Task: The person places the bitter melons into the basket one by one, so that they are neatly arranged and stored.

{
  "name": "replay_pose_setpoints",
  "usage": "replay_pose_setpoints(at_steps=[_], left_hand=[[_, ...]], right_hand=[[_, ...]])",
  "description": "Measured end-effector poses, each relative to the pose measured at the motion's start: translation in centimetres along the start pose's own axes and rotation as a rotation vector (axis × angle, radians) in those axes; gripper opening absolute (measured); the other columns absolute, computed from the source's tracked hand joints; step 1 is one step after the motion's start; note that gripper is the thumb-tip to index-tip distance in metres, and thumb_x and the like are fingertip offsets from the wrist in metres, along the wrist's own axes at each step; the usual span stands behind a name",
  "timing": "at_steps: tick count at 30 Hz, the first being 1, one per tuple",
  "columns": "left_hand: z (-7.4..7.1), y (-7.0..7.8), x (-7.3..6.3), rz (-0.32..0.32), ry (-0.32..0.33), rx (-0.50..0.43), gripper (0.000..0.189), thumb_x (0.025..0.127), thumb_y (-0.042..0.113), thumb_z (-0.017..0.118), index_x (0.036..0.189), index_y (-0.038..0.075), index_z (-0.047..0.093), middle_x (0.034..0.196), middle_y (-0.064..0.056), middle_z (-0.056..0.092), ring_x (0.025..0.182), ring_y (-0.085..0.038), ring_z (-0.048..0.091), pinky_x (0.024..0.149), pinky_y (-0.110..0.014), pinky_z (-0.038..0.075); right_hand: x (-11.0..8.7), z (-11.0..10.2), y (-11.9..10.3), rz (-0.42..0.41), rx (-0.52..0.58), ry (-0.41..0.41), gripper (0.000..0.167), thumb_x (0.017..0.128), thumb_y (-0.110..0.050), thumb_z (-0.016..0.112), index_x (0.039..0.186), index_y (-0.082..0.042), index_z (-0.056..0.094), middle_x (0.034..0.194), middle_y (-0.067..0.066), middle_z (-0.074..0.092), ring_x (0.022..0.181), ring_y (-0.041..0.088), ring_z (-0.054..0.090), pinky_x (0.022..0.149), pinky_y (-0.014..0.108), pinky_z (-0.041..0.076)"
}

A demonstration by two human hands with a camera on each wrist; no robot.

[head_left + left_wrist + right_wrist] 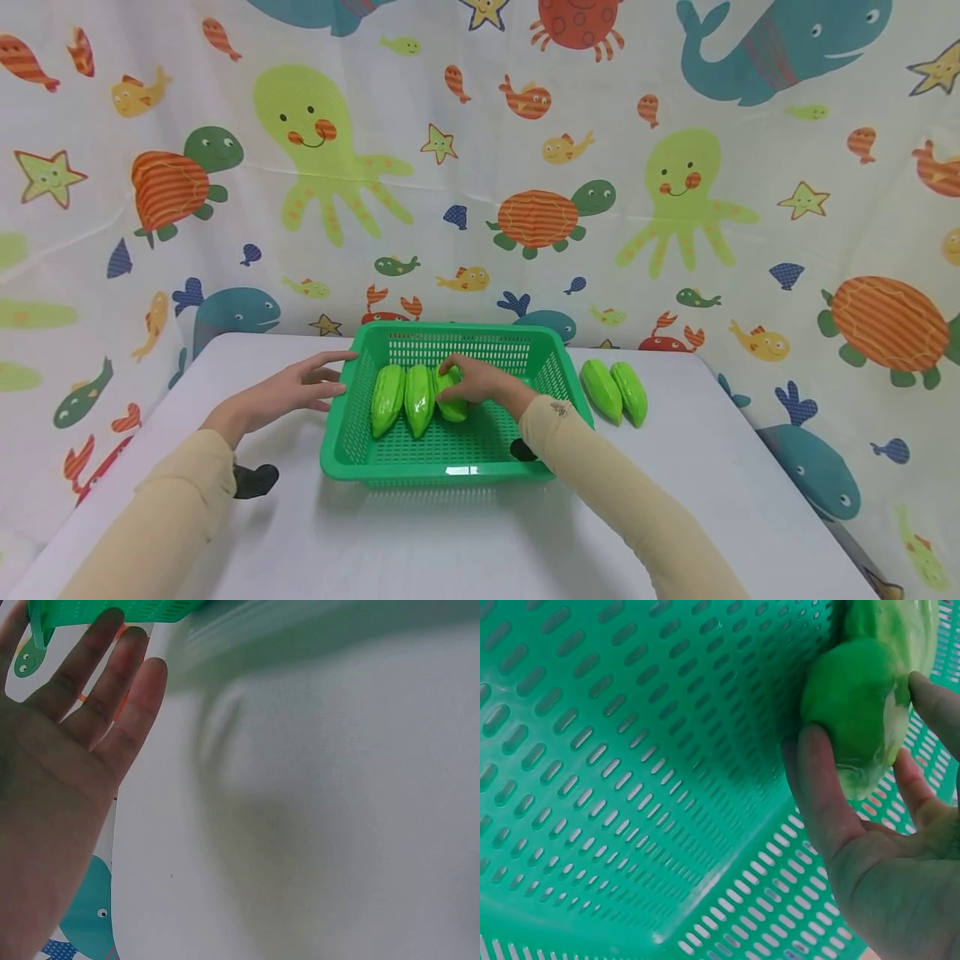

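A green slotted plastic basket [457, 472] stands on the white table, with three glossy green ridged starfruit inside. Two of them, a left starfruit [387, 400] and a middle starfruit [419, 402], lie side by side in its left half. My right hand [480, 379] reaches in over the right rim and holds the third starfruit [851, 712] between thumb and fingers, beside the middle one. At the basket's left rim is my left hand [288, 389], fingers spread and fairly straight, fingertips right by the rim. Its palm [52, 772] holds nothing.
Outside the basket, to its right, two more starfruit [615, 392] lie together on the white table [420, 542]. Behind the table hangs a curtain [465, 183] printed with sea animals. Dark wrist-camera pieces [255, 481] stick out below the sleeves.
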State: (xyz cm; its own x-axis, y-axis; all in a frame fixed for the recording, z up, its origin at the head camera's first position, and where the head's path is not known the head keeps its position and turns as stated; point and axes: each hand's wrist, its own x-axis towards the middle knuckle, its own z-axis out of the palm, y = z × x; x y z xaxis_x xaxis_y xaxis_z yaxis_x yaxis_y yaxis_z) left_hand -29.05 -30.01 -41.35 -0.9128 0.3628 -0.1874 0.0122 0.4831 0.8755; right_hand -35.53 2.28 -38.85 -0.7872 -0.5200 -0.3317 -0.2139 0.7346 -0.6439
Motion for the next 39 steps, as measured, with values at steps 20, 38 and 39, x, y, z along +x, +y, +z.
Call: replay_pose_setpoints(at_steps=[20, 38, 39], left_hand=[[0.0, 0.2, 0.0, -0.001, -0.001, 0.005, 0.064, 0.097, 0.044, 0.056, 0.153, 0.033, 0.026, 0.150, -0.020, 0.036, 0.131, -0.039, 0.044, 0.098, -0.056, 0.046], [0.0, 0.1, 0.0, -0.005, -0.007, 0.003, 0.065, 0.098, 0.044, 0.056, 0.153, 0.032, 0.025, 0.150, -0.021, 0.035, 0.131, -0.039, 0.044, 0.099, -0.057, 0.046], [0.0, 0.1, 0.0, -0.005, -0.007, 0.002, 0.064, 0.098, 0.044, 0.055, 0.153, 0.032, 0.025, 0.150, -0.021, 0.035, 0.132, -0.040, 0.043, 0.099, -0.057, 0.046]], right_hand=[[0.0, -0.1, 0.0, 0.020, -0.016, -0.047, 0.053, 0.090, -0.025, 0.072, 0.137, -0.018, 0.048, 0.150, 0.012, 0.039, 0.123, 0.029, 0.053, 0.081, 0.034, 0.057], [-2.1, -3.1, -0.4, -0.036, 0.079, -0.041, 0.065, 0.093, -0.027, 0.069, 0.148, -0.012, 0.038, 0.145, 0.021, 0.042, 0.120, 0.035, 0.055, 0.089, 0.043, 0.055], [-2.3, -3.4, -0.4, -0.043, 0.085, -0.032, 0.065, 0.092, -0.028, 0.069, 0.148, -0.012, 0.038, 0.145, 0.021, 0.043, 0.122, 0.035, 0.053, 0.089, 0.043, 0.054]])
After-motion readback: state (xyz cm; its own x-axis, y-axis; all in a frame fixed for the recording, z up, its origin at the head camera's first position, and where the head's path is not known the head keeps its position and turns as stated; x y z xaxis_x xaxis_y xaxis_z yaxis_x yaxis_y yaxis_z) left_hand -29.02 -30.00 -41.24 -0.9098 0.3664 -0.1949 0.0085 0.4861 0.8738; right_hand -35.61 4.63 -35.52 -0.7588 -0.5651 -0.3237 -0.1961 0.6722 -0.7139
